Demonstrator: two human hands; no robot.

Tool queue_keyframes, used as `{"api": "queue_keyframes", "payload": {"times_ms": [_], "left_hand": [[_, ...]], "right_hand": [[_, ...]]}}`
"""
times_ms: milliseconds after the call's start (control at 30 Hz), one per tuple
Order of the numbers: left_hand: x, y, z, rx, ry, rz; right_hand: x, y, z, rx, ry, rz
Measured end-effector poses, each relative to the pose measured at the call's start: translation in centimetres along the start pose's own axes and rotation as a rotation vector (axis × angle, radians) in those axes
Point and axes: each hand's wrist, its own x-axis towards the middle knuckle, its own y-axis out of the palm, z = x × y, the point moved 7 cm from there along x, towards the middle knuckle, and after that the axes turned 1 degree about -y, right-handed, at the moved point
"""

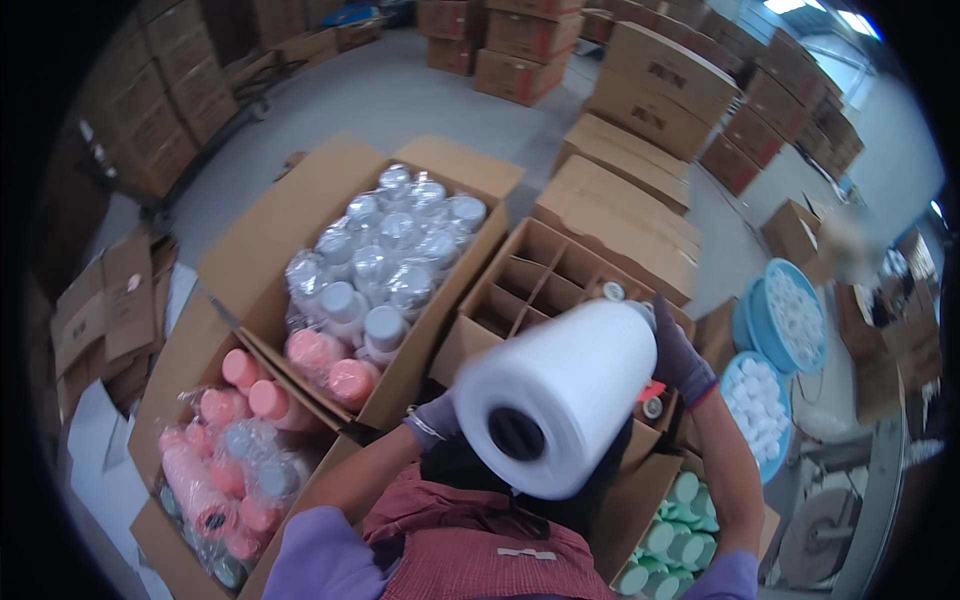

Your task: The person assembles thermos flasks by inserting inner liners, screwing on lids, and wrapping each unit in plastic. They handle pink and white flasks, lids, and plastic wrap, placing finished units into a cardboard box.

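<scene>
A large white cylindrical bottle (570,400) is held up close in front of me, tilted, with its black-centred base facing me. My left hand (436,418), in a greyish glove, is closed against the bottle's left side, its fingers mostly hidden behind it. At the far right end of the bottle, my right hand (685,360), also gloved, grips it. Beyond the bottle stands an open carton with cardboard dividers (535,270); a few upright bottle tops (612,291) show in its cells.
On the left, an open carton (440,320) holds plastic-wrapped white and pink bottles. Nearer are more pink bottles (225,405). Green-capped bottles (685,545) sit in a box at lower right. Blue basins (742,325) hold white pieces. Stacked cartons (525,45) stand behind.
</scene>
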Motion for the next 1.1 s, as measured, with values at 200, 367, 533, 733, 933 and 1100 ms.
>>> {"api": "queue_keyframes", "payload": {"times_ms": [200, 367, 533, 733, 933, 1100], "left_hand": [[-4.1, 3.1, -2.1, 1.355, 0.432, 0.295], [-5.8, -11.1, -3.2, 1.102, 0.361, -0.392], [-13.4, -36.6, -1.4, 1.522, -0.759, -1.182], [-21.5, -47.9, 4.6, 1.597, -1.174, -1.216], [-19.8, -49.2, -2.0, 1.232, -0.573, -1.777], [-2.5, -32.9, -11.8, 0.217, 0.302, -1.015]], "right_hand": [[-0.1, 5.0, -0.8, -0.086, -0.200, 0.102], [-5.8, 7.4, -3.9, -0.311, -0.083, 0.061], [-8.2, 6.6, -2.5, -0.238, -0.105, -0.203], [-10.0, 2.7, -8.2, 0.195, -0.140, -0.630], [-6.5, 5.4, -7.3, 0.087, -0.145, -0.509], [-4.1, 3.8, -3.8, -0.302, -0.108, -0.268]]}}
